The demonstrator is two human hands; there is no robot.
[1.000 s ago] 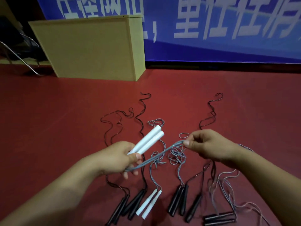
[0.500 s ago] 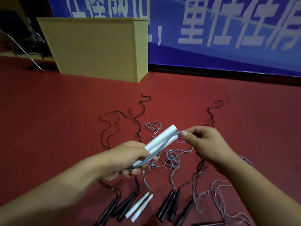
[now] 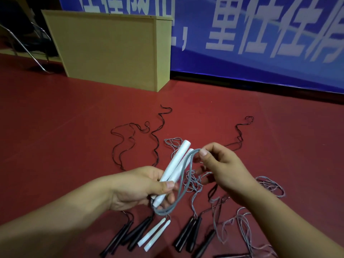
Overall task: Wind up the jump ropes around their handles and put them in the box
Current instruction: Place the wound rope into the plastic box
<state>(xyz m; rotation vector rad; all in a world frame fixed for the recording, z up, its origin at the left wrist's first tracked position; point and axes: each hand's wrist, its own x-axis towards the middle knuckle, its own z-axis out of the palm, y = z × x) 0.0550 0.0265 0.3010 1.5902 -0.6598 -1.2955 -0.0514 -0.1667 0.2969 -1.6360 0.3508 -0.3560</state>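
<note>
My left hand [image 3: 137, 187] grips a pair of white jump-rope handles [image 3: 176, 164] side by side, pointing up and to the right. Their grey rope [image 3: 183, 189] hangs in a loop from the handles' lower end up to my right hand [image 3: 221, 168], which pinches the rope beside the handles' upper tips. The tan box [image 3: 111, 51] stands on the floor at the back left, well beyond both hands. Its inside is hidden from here.
On the red floor below my hands lie several more jump ropes: black-handled pairs [image 3: 128, 233], [image 3: 188, 233], one white-handled pair [image 3: 154, 233], and tangled grey rope [image 3: 242, 220] at the right. Black ropes [image 3: 156, 138] trail toward the box. A blue banner [image 3: 260, 43] closes off the back.
My right hand has carried the grey rope up from beside the handles to their upper tips, forming a long loop. The left hand kept its grip on the handles.
</note>
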